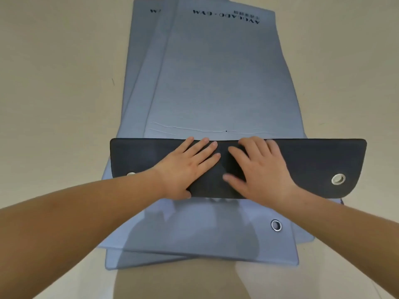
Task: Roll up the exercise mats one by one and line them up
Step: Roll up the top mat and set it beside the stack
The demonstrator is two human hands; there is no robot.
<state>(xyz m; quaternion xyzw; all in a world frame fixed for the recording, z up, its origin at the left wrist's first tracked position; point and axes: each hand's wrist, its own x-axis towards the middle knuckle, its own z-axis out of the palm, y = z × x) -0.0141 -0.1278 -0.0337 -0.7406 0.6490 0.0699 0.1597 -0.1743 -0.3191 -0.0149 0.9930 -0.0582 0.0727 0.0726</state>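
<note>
Several blue-grey exercise mats lie stacked and fanned on the floor, stretching away from me. The near end of the top mat (216, 83) is folded over, showing its dark underside as a flap (313, 165) with a metal eyelet at each corner. My left hand (190, 167) and right hand (259, 169) press flat on the middle of this flap, fingers straight and spread, side by side. The lower mats (205, 240) stick out toward me beneath the flap, one with its own eyelet (276, 225).
Beige floor (54, 93) surrounds the stack on both sides. Black lettering (226, 17) is printed at the far end of the mats. My shadow falls on the near mat ends.
</note>
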